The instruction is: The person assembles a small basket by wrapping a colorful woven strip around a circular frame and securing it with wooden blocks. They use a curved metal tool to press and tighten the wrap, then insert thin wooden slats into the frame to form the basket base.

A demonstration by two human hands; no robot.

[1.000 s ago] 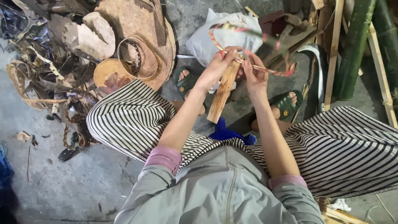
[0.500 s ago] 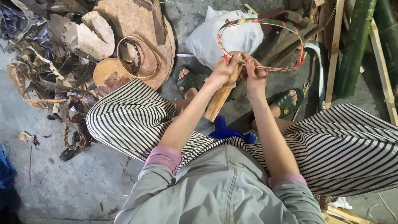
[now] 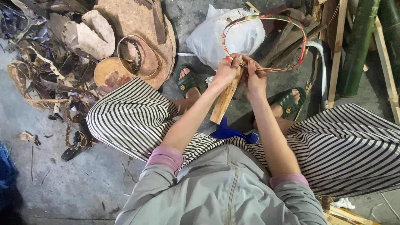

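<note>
L hand (image 3: 227, 71) & R hand (image 3: 255, 77) both pinched shut on bamboo strip hoop (image 3: 266, 18) where ends cross, above wood block (image 3: 225, 100). Hoop looked light, springy, prob. splintery; best gripped at overlap.

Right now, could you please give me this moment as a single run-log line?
left hand: grips wooden stick and hoop | right hand: pinches bamboo strip hoop where ends cross | behind: white plastic bag | person seated, green sandals
</note>
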